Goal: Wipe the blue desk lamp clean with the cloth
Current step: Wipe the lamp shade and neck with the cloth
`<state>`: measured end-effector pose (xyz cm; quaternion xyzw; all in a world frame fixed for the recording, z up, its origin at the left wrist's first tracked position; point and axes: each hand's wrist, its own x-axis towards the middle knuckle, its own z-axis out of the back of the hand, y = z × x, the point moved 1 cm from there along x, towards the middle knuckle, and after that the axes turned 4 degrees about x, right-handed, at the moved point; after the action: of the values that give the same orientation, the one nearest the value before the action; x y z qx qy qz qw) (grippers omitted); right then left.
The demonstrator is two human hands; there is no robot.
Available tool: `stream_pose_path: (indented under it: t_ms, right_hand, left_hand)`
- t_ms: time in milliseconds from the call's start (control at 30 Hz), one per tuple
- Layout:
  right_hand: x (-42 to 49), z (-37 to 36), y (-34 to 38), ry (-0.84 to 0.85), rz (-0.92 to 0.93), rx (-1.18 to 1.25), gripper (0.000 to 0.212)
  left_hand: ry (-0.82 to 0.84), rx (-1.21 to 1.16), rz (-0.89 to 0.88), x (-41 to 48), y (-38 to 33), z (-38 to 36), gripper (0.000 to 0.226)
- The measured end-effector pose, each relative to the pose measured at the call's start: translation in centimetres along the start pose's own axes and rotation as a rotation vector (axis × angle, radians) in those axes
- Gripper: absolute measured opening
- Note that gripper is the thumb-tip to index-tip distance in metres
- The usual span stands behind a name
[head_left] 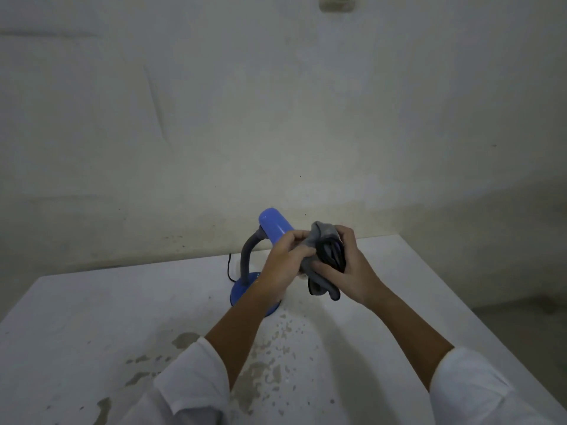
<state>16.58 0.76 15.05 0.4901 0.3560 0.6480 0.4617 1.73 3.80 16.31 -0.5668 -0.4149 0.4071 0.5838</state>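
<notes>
Room: a bare, pale plaster wall (276, 102) in dim light, with a switch plate (337, 1) at its top edge.
Surface: a white table (92, 317) with worn, chipped patches of paint toward the near side; it meets the wall at the back.
Lamp: the blue desk lamp (273, 227) stands upright near the back of the table, round base (242, 291) flat on the surface, grey flexible neck (248, 256) arching up to the blue shade, which points toward the hands. A dark cord (229, 268) runs off behind the base.
Cloth: a grey cloth (319, 237) with a dark fold in it, bunched at the mouth end of the shade and hanging down below the hands.
Right hand: the right hand (349, 265) is wrapped around the cloth, thumb pressed into it.
Left hand: the left hand (285, 262) is closed on the cloth's near edge, beside the shade; whether it also touches the lamp cannot be told.
Progress: judging from this, wiping is at the shade. It is hard to tell which parts are already clean in this light; the neck and base carry no cloth and likely remain.
</notes>
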Motion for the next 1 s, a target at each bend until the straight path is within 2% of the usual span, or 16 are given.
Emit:
stream_pose_path:
  t_ms: [67,167,267,333,400,467,533,600,733,900,1000]
  right_hand:
    - [-0.2,0.1,-0.2,-0.024,-0.01,-0.048,0.058]
    - [0.3,0.6,-0.2,-0.121,0.027,-0.156,0.051]
    - [1.2,2.1,-0.2,-0.25,0.023,-0.219,0.038]
    - [1.8,3.0,-0.2,-0.33,-0.028,-0.243,0.038]
    - [2.2,3.2,0.1,-0.405,0.014,-0.363,0.041]
    - [2.5,2.4,0.8,-0.337,0.138,-0.502,0.041]
    - [2.7,0.9,1.3,-0.182,0.257,-0.682,0.044]
    - [2.8,-0.6,1.2,-0.034,0.358,-0.882,0.046]
    - [3.3,-1.6,0.3,0.104,0.456,-1.085,0.04]
    - [5.3,0.5,-0.6,-0.028,0.197,-0.974,0.045]
    - [6.3,1.8,-0.8,-0.086,-0.024,-0.937,0.047]
  left_hand:
    - [0.067,-0.039,0.024,0.0,0.1,0.4,0.019]
    - [0.089,0.081,-0.018,0.1,0.5,1.4,0.019]
    - [-0.099,0.36,-0.132,0.2,1.5,3.1,0.026]
    - [-0.232,0.581,-0.2,0.2,2.3,4.2,0.045]
    - [-0.276,0.664,-0.166,0.1,3.3,4.6,0.072]
    - [-0.201,0.676,-0.036,0.3,4.2,4.2,0.097]
    - [-0.119,0.71,0.073,0.7,4.9,3.2,0.11]
    - [-0.143,0.71,0.079,1.0,5.4,2.4,0.102]
    - [-0.369,0.663,-0.044,0.6,5.6,2.0,0.06]
    - [-0.382,0.699,-0.007,0.4,5.2,1.8,0.051]
    - [-0.223,0.773,0.108,0.9,4.7,2.0,0.048]
